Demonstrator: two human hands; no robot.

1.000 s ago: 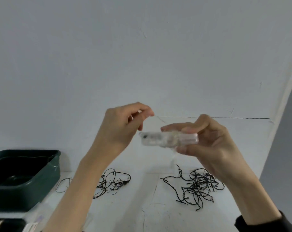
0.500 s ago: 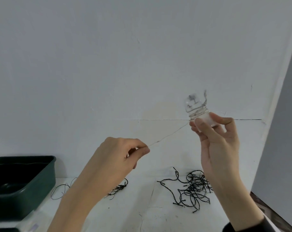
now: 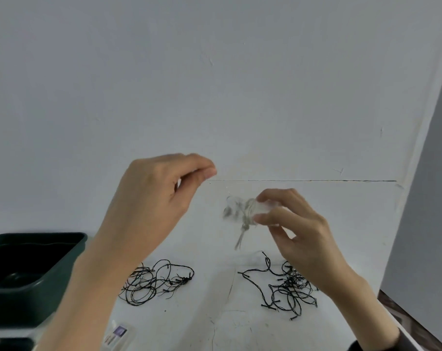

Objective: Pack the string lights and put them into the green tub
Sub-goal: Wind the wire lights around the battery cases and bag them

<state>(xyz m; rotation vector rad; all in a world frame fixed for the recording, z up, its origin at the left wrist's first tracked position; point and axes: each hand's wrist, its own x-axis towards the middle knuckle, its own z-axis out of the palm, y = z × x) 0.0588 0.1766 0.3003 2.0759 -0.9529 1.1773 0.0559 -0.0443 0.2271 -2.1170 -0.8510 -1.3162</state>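
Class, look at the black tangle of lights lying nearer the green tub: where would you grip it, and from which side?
Probably from above, pinching the dense bunch at the right end of the tangle. Strands gather there, so one pinch should lift most loops; it lies flat on the table.
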